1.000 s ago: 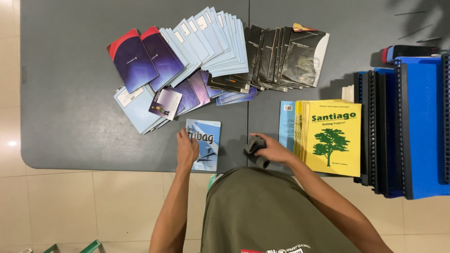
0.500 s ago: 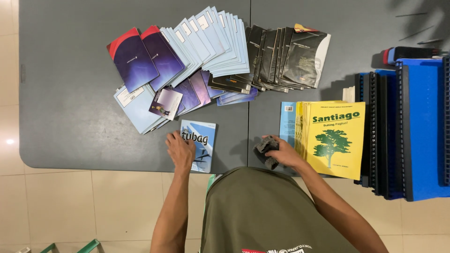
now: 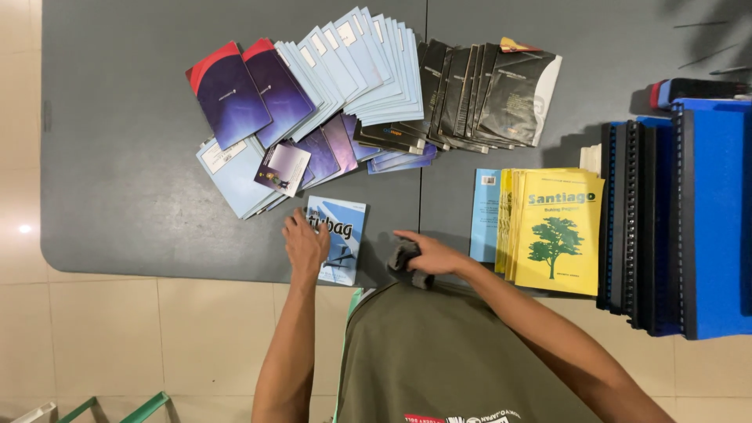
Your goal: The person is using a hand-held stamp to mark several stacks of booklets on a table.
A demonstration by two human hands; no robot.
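The left hand (image 3: 305, 244) is pressing flat, fingers spread, on a light blue booklet (image 3: 338, 239) lying near the grey table's near edge (image 3: 157, 270), while the right hand (image 3: 427, 256) is gripping a small dark object (image 3: 406, 257) beside the yellow book stack (image 3: 558, 231).

Left hand (image 3: 305, 244) covers the left edge of the blue booklet (image 3: 342, 239). Dark object (image 3: 407, 262) under right hand (image 3: 431, 254): too small to identify, grip unclear. Blue binders (image 3: 709, 219) cut off at right edge. Fanned booklets (image 3: 368, 70) mostly overlapped.
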